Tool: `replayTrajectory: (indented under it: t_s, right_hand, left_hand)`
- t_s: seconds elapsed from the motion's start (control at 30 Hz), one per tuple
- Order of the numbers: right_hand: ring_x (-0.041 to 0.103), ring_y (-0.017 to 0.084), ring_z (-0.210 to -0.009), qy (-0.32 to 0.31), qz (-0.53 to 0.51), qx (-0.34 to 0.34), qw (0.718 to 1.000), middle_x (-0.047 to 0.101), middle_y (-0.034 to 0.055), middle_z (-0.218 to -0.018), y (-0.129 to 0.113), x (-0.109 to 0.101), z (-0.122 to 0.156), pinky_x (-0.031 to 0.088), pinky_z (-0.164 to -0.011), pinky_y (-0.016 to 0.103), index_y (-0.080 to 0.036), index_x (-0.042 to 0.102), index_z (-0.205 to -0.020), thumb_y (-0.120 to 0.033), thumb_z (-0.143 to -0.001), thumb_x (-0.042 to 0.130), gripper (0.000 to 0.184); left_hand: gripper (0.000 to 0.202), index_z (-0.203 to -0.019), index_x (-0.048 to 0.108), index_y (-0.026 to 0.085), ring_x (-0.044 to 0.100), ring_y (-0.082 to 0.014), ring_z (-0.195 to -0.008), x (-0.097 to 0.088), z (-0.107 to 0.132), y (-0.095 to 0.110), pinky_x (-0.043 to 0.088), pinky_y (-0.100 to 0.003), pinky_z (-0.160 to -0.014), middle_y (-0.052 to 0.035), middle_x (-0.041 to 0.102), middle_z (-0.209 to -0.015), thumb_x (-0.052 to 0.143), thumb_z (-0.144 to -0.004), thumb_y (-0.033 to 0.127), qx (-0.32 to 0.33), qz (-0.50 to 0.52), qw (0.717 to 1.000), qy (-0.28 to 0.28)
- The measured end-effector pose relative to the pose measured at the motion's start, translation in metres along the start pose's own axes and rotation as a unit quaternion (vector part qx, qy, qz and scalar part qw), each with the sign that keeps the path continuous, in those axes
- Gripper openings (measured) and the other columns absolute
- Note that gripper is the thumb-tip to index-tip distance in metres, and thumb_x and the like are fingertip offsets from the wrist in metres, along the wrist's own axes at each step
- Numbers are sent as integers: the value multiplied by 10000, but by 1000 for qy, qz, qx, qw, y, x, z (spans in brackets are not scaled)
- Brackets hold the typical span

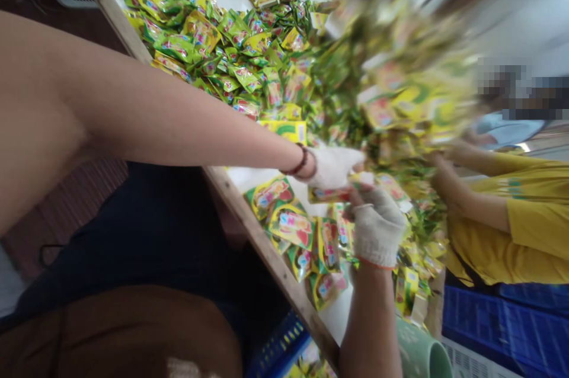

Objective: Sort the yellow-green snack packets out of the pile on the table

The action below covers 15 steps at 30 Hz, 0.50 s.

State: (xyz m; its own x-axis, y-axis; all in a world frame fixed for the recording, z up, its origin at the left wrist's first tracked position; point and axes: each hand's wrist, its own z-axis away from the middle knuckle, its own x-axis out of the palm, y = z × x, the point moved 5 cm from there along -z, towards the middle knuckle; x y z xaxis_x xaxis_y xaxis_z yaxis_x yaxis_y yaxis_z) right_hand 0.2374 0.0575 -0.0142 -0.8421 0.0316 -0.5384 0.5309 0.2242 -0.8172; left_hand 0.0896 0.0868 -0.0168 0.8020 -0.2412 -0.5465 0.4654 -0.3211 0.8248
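My left hand (335, 167), in a white glove with a dark beaded bracelet at the wrist, reaches across the table and closes on a small yellow-and-red box (326, 195). Against the same box, my gloved right hand (380, 228) has its fingers bent in a pinch; the fingertips are partly blurred. Flat green-and-yellow packets (291, 224) lie just below the hands. Beyond my left forearm spreads a heap of shiny green packets (240, 40). Another yellow box (284, 131) rests beside my left wrist.
A blurred mass of yellow boxes and packets (409, 93) fills the far right. A co-worker in a yellow shirt (502, 224) reaches toward it. A wooden rim (267, 247) edges the white table. Blue crates (507, 324), a green cylinder (418, 348) and a blue basket (278, 345) stand nearby.
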Motion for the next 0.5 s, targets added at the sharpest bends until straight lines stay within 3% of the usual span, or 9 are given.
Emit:
replayTrajectory:
  t_s: [0.07, 0.13, 0.23, 0.33, 0.5]
  right_hand:
    - [552, 88, -538, 90, 1, -37, 995, 603, -24, -750, 1, -5, 0, 465, -521, 222, -180, 600, -918, -303, -730, 697, 245]
    - [591, 109, -632, 130, -33, -46, 990, 595, -13, -830, 6, -5, -1, 499, -590, 249, -191, 547, -921, -292, -703, 717, 295]
    - [619, 141, -728, 104, -112, -9, 988, 594, -8, -867, 17, 4, -5, 521, -637, 286, -212, 482, -933, -297, -675, 719, 360]
    - [615, 138, -756, 86, -114, -8, 990, 599, -11, -851, 20, 8, -6, 507, -672, 279, -213, 492, -961, -288, -680, 698, 356]
    - [559, 107, -641, 84, -77, -58, 992, 532, -52, -722, 11, 6, -2, 471, -634, 251, -202, 550, -989, -243, -679, 692, 343]
  left_hand:
    - [353, -1035, 527, 178, 535, -140, -737, -4, -3, -3, 414, -252, -607, -30, 621, -915, 639, -702, 207, -32, 37, 998, 38]
    - [384, -1069, 503, 171, 518, -121, -710, -7, -4, -5, 410, -236, -592, -22, 602, -909, 643, -714, 220, -55, 56, 995, 68]
    - [473, -1140, 466, 136, 498, -102, -697, -8, -3, -5, 411, -213, -597, -5, 569, -867, 666, -718, 208, -56, 75, 992, 81]
    - [469, -1163, 475, 112, 487, -95, -697, -8, 0, -3, 405, -200, -615, 18, 549, -812, 656, -734, 169, -14, 73, 995, 68]
    - [262, -929, 629, 127, 524, -98, -814, -9, 3, -5, 409, -184, -762, 34, 601, -855, 666, -676, 74, 53, 45, 997, 33]
